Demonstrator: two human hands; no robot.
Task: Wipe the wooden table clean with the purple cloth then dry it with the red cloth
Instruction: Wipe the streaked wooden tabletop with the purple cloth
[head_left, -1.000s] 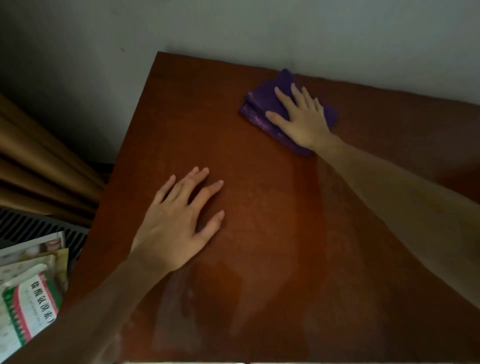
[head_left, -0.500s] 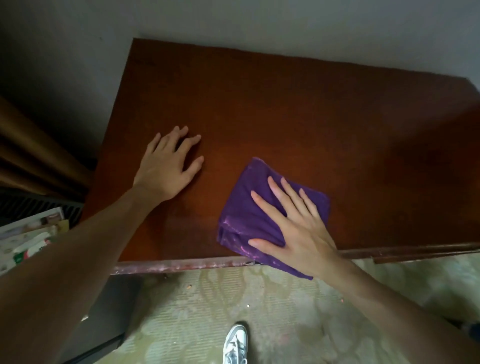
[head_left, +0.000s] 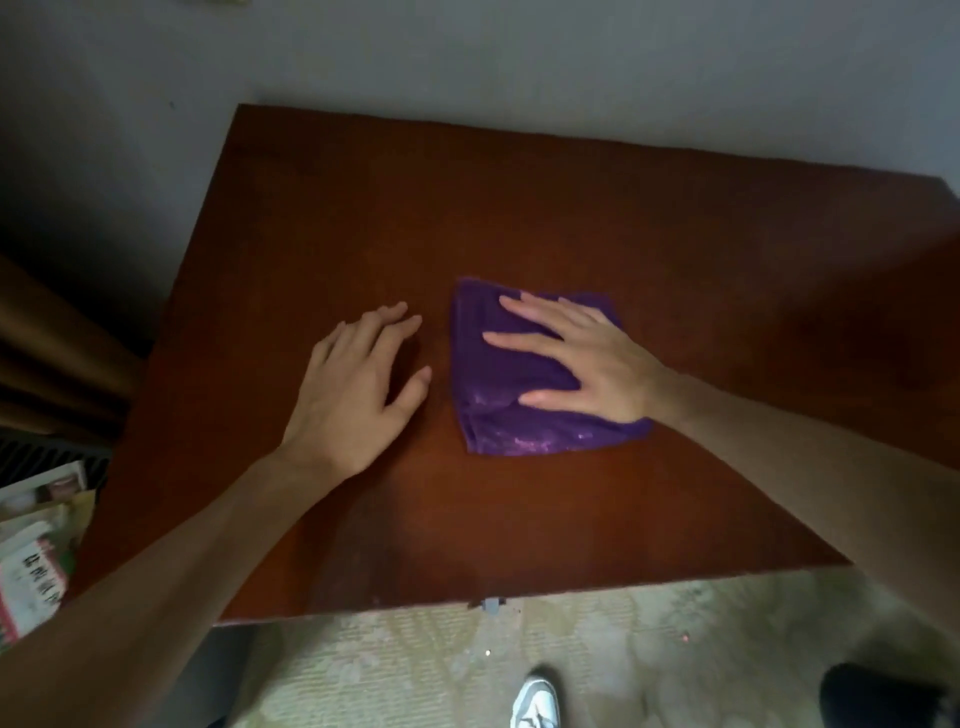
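A folded purple cloth (head_left: 498, 410) lies near the middle of the reddish-brown wooden table (head_left: 623, 218). My right hand (head_left: 582, 358) presses flat on top of it with straight, spread fingers pointing left. My left hand (head_left: 358, 389) rests flat on the bare wood just left of the cloth, fingers straight, a small gap between it and the cloth. No red cloth is in view.
A grey wall runs along the table's far edge. Brown curtain folds (head_left: 47, 353) hang at the left, with a pile of printed packets (head_left: 36, 551) below them. Past the table's near edge lie a pale patterned floor (head_left: 415, 670) and a white shoe (head_left: 535, 701).
My right hand has slid the purple cloth from the table's near edge back toward the middle. My left hand now lies closer to the cloth.
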